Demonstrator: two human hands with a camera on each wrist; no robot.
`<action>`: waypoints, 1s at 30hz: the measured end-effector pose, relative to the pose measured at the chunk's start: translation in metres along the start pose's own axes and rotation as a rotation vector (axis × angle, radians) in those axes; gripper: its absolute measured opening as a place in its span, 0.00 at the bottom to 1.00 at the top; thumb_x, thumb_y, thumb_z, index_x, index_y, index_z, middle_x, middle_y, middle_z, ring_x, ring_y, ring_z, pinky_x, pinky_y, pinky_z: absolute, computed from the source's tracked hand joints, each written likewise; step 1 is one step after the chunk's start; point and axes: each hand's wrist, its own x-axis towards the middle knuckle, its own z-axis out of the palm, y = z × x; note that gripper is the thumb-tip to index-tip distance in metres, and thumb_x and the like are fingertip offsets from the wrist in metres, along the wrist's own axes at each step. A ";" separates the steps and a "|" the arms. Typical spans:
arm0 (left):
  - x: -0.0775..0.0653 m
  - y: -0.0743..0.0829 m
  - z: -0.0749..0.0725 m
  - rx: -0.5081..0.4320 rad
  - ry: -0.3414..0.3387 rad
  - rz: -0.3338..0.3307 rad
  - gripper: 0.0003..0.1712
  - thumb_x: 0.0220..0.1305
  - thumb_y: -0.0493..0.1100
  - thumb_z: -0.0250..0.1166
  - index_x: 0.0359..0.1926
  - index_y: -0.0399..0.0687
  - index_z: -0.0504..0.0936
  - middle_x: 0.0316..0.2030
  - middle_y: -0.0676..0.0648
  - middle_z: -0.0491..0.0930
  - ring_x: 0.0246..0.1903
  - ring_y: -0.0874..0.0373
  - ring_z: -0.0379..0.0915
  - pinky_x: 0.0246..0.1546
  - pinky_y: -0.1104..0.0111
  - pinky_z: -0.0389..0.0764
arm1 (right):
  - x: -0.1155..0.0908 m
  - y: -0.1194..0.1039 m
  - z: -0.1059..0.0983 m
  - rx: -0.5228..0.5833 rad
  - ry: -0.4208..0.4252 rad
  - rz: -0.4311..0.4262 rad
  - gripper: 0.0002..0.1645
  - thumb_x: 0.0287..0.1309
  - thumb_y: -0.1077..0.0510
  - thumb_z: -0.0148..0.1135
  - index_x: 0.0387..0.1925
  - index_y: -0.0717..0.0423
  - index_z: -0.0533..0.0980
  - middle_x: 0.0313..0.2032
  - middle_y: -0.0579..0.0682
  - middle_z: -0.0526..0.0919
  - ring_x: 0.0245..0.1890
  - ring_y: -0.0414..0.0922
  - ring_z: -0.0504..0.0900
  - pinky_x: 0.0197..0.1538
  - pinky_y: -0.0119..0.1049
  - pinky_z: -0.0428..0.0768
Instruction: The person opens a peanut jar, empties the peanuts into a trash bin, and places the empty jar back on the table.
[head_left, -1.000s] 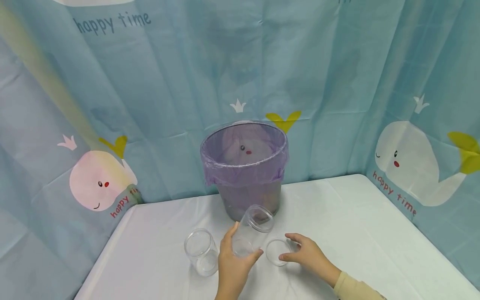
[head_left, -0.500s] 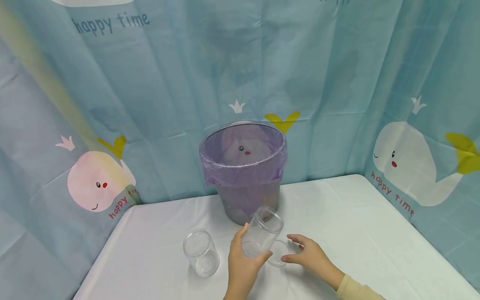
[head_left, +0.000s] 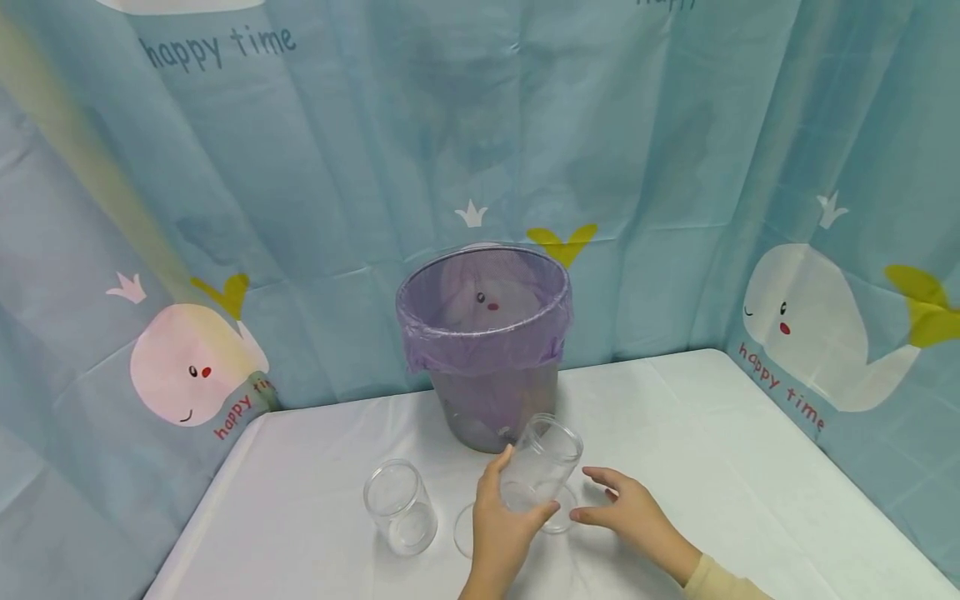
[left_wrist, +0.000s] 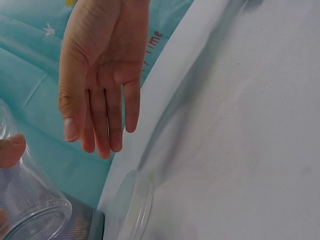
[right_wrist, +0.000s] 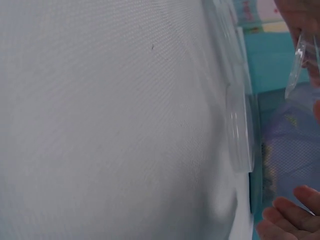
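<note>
My left hand (head_left: pixel 504 527) grips a clear plastic jar (head_left: pixel 551 454) around its side, thumb nearest me. The jar tilts with its rim up and to the right. My right hand (head_left: pixel 628 510) is just to its right, thumb and fingers spread with nothing between them; its fingers look straight in the left wrist view. Below the held jar a round clear lid (head_left: pixel 558 524) lies on the table, partly hidden by the jar. Beside my left wrist lies another clear disc (head_left: pixel 464 533), partly covered by that hand. A second clear jar (head_left: pixel 401 508) stands upright to the left.
A wastebasket (head_left: pixel 491 379) with a purple bag folded over its rim stands at the back of the table, close behind the held jar. The white-covered table (head_left: pixel 660 408) ends against a blue curtain (head_left: pixel 360 183) printed with whales.
My left hand has carried the jar to the right, toward my right hand, uncovering a disc beside the left wrist. My right hand has shifted slightly right, staying spread.
</note>
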 end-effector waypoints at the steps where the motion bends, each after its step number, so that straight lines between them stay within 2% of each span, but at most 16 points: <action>1: 0.000 0.000 0.001 -0.001 -0.003 0.003 0.51 0.40 0.45 0.83 0.68 0.58 0.70 0.66 0.43 0.71 0.67 0.39 0.65 0.63 0.34 0.69 | 0.000 0.001 -0.001 0.005 0.005 0.007 0.44 0.43 0.51 0.80 0.61 0.64 0.74 0.61 0.66 0.77 0.63 0.65 0.75 0.63 0.52 0.79; 9: 0.000 0.000 0.011 -0.022 -0.017 -0.002 0.51 0.39 0.43 0.83 0.67 0.59 0.71 0.64 0.43 0.72 0.65 0.40 0.67 0.62 0.37 0.72 | -0.002 0.004 -0.009 0.011 0.011 0.022 0.42 0.46 0.50 0.78 0.61 0.64 0.74 0.62 0.65 0.77 0.64 0.62 0.74 0.64 0.49 0.79; 19: -0.003 0.003 0.023 -0.043 -0.092 0.059 0.50 0.42 0.42 0.82 0.68 0.49 0.69 0.67 0.38 0.68 0.68 0.31 0.62 0.64 0.30 0.64 | -0.012 0.007 -0.025 0.057 0.028 0.059 0.42 0.51 0.50 0.76 0.64 0.64 0.71 0.66 0.63 0.74 0.67 0.60 0.73 0.65 0.45 0.79; 26: -0.005 0.003 0.033 -0.041 -0.101 0.056 0.51 0.39 0.43 0.83 0.67 0.53 0.71 0.64 0.39 0.71 0.62 0.37 0.69 0.57 0.38 0.77 | -0.023 0.007 -0.036 0.090 0.049 0.090 0.43 0.55 0.49 0.73 0.67 0.63 0.68 0.68 0.62 0.71 0.69 0.59 0.70 0.66 0.44 0.77; 30: -0.004 0.003 0.040 -0.048 -0.122 0.066 0.50 0.40 0.42 0.82 0.67 0.51 0.70 0.64 0.37 0.71 0.61 0.37 0.70 0.55 0.39 0.78 | -0.026 0.006 -0.039 0.105 0.066 0.088 0.41 0.56 0.50 0.72 0.67 0.63 0.68 0.68 0.62 0.70 0.69 0.59 0.70 0.66 0.43 0.78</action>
